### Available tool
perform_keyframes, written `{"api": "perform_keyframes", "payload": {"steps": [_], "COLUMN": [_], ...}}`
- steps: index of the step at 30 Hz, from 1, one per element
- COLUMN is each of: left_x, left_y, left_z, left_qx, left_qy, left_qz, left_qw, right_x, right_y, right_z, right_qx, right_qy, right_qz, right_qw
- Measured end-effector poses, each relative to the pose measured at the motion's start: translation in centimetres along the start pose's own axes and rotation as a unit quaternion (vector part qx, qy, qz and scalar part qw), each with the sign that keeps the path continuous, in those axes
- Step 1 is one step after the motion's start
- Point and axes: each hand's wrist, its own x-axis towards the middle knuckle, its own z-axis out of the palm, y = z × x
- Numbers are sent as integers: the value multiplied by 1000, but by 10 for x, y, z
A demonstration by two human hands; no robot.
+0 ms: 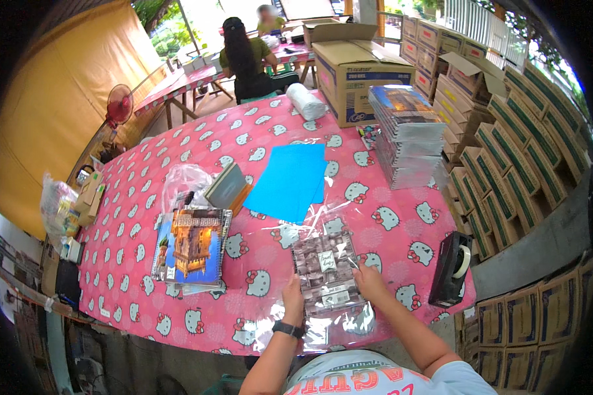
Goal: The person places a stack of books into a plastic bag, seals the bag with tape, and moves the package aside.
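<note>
A grey-patterned spiral notebook (310, 263) with a pale label lies at the table's near edge, inside or under a clear plastic sleeve (341, 326) that spreads past it above and below. My left hand (293, 299), below a dark wristband, grips the notebook's left edge. On the opposite edge my right hand (370, 282) is closed, thumb over the cover. Both hands hold notebook and plastic together; some fingers are hidden. To the left sits a small pile of spiral notebooks (190, 247) with a colourful building on top. Beyond my hands lie blue sheets (286, 181).
A tall stack of spiral notebooks (408, 141) stands far right, before a large open carton (362, 82). A black tape dispenser (448, 270) sits at the right edge. Crumpled plastic (184, 181) and a white roll (305, 102) lie on the pink tablecloth. Two people sit beyond.
</note>
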Motion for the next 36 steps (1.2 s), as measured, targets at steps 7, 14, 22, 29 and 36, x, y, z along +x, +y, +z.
{"api": "perform_keyframes", "payload": {"steps": [7, 14, 22, 29, 36], "left_x": [-3, 17, 18, -18, -22], "left_y": [-10, -6, 34, 65, 36], "left_z": [9, -24, -62, -99, 43], "left_qx": [42, 444, 429, 55, 485], "left_qy": [40, 232, 185, -53, -143], "left_qz": [51, 246, 245, -123, 313], "left_qw": [997, 830, 849, 990, 804], "right_x": [-12, -8, -8, 4, 43], "right_y": [-36, -31, -32, -44, -68], "right_z": [17, 19, 22, 5, 6], "right_qx": [-329, -288, -275, -179, -9], "right_qy": [77, 61, 58, 10, -89], "right_qz": [-189, -186, -196, -278, -143], "right_qw": [922, 937, 939, 944, 986]}}
